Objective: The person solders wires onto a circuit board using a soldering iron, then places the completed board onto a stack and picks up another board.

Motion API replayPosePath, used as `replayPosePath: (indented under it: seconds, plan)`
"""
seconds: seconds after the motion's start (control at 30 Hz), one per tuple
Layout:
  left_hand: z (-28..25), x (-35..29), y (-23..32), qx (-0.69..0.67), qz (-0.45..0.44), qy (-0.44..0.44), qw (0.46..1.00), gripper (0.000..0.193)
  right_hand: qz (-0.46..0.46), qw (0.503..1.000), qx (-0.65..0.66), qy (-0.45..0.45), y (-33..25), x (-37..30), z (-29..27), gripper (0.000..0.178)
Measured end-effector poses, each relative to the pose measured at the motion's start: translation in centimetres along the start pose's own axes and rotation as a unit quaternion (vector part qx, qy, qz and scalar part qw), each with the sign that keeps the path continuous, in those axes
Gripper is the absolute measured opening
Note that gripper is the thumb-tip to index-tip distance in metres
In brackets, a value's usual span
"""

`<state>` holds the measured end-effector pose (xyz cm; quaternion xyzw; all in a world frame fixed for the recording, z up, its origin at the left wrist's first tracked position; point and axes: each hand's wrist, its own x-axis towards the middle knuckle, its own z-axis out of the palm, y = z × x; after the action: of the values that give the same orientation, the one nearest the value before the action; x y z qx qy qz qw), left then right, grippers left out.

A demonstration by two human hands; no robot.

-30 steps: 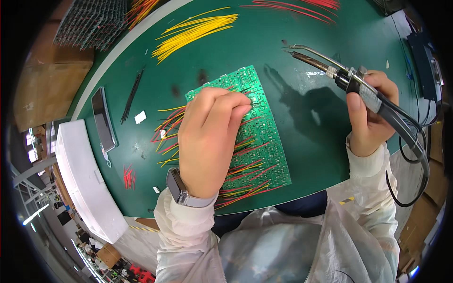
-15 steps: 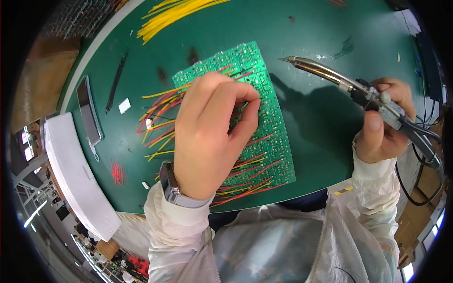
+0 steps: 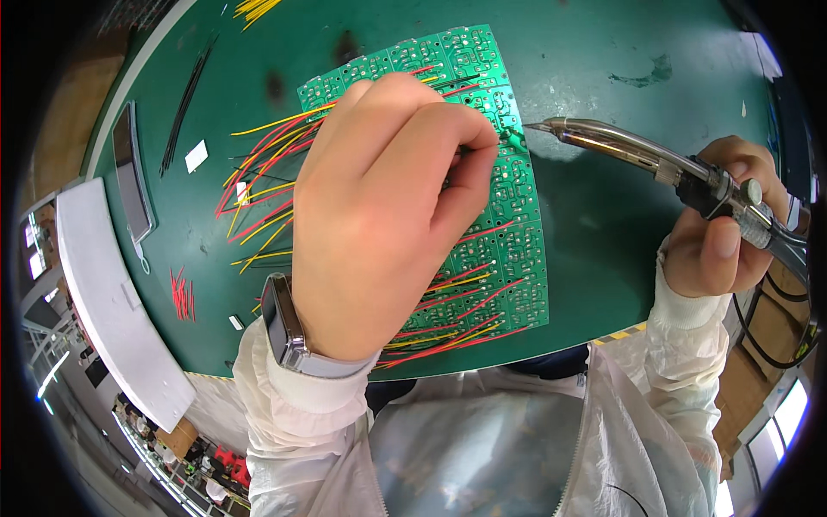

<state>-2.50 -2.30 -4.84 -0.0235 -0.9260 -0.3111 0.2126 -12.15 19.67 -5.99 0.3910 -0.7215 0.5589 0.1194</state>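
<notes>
A green circuit board (image 3: 525, 258) lies on the bench, with several red, yellow and black wires attached and trailing to the left. Over its upper middle, my left hand (image 3: 388, 189) is closed in a pinch. A short dark end at the fingertips looks like a thin wire; the fingers hide most of it. My right hand (image 3: 724, 224) grips a soldering iron (image 3: 637, 155) with a curved metal tube along its barrel. The iron's tip points left, at the board's right edge, a little right of my left fingertips.
Yellow wires (image 3: 256, 10) lie at the far left, black wires (image 3: 185, 108) nearer. A phone (image 3: 129, 172), a small white piece (image 3: 196, 156) and short red wires (image 3: 182, 295) are along the left. A white curved panel (image 3: 121, 302) borders the green bench (image 3: 603, 284). Cables (image 3: 762, 345) hang at right.
The soldering iron's tip has come down and closer to my left fingertips, reaching the board's right edge. My left hand keeps its pinch over the board. The whole view has shifted somewhat.
</notes>
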Motion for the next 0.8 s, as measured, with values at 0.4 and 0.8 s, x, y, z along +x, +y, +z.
replayPosePath:
  seconds: [0.4, 0.8]
  plan:
    - [0.1, 0.0, 0.0, 0.016, 0.013, -0.003, 1.0, 0.017, -0.013, 1.0, 0.0, 0.003, 0.0, 0.3, 0.9, 0.036]
    - [0.1, 0.1, 0.1, 0.021, 0.014, -0.011, 1.0, 0.018, 0.006, 1.0, 0.008, -0.006, -0.3, 0.3, 1.2, 0.039]
